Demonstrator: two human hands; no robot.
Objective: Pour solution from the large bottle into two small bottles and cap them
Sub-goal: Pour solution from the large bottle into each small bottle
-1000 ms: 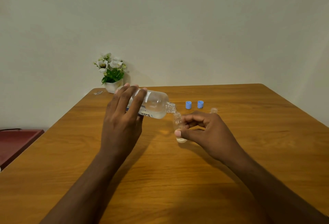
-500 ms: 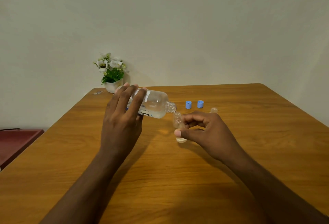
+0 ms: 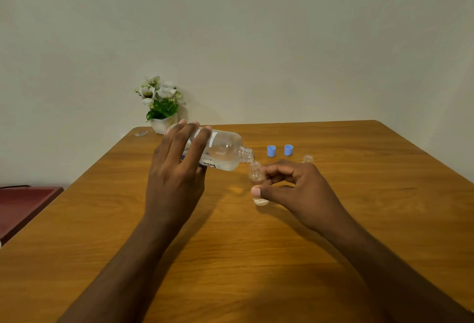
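My left hand (image 3: 177, 168) grips the large clear bottle (image 3: 223, 152), tipped almost flat with its open neck pointing right and down. The neck sits just over the mouth of a small clear bottle (image 3: 256, 176), which stands on the wooden table (image 3: 230, 245). My right hand (image 3: 295, 186) pinches that small bottle between thumb and fingers. A second small bottle (image 3: 308, 159) stands uncapped behind my right hand, mostly hidden by it. Two blue caps (image 3: 272, 150) (image 3: 288, 150) rest on the table farther back.
A white pot of white flowers (image 3: 160, 107) stands at the table's far left corner against the wall, with a small clear object (image 3: 141, 133) beside it. A dark red surface (image 3: 23, 202) lies beyond the table's left edge.
Both hands and the bottles stay almost still; the large bottle remains tipped over the small one.
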